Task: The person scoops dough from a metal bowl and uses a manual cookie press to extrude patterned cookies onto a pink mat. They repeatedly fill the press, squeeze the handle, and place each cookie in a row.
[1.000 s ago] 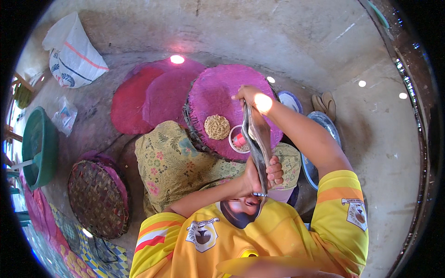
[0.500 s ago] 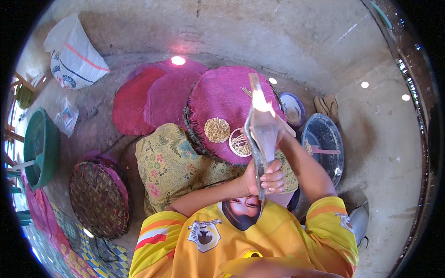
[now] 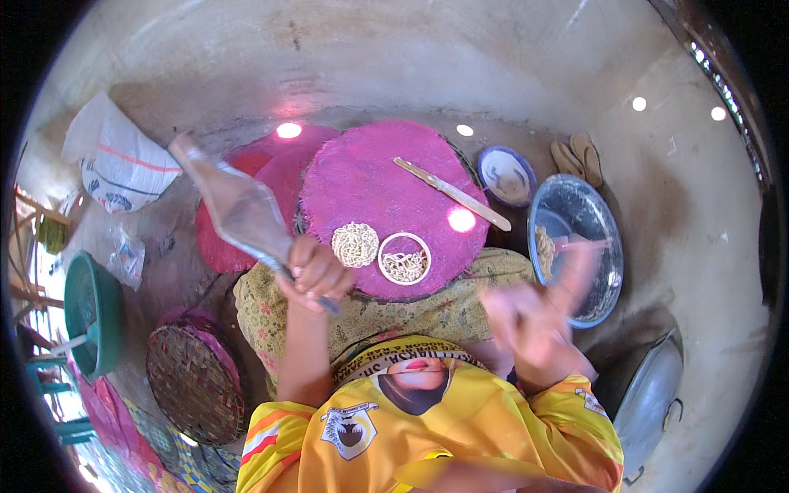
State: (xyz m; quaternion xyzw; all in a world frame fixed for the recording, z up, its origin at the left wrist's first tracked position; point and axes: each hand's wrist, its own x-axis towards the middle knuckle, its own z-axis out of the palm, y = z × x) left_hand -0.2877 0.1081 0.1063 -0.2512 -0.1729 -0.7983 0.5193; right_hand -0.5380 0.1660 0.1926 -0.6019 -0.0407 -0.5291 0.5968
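My left hand point(image 3: 314, 273) is closed round the narrow lower end of a translucent, flat, wide-bellied thing point(image 3: 238, 205) that tapers toward its far tip. It is raised and tilted to the left. My right hand point(image 3: 538, 324), smeared by motion, hangs apart from it by the blue basin, fingers spread and nothing seen in them. Before me a round pink cloth-covered surface point(image 3: 353, 172) bears a coiled disc of pale noodle-like strands point(image 3: 355, 245). Beside it, a white ring point(image 3: 404, 236) encloses more strands point(image 3: 405, 265). A long flat wooden stick point(image 3: 452, 191) lies across the cloth.
At right stand a blue basin point(image 3: 615, 271) with pale stuff inside, a small blue-rimmed bowl point(image 3: 485, 156), sandals point(image 3: 585, 156) and a metal pan point(image 3: 653, 394). To the left are a white sack point(image 3: 131, 160), a green tub point(image 3: 78, 304) and a round woven tray point(image 3: 193, 386).
My left hand has swung left with the translucent thing, which now leans left. The right hand has come away from beside it, toward me and right. The view has shifted slightly.
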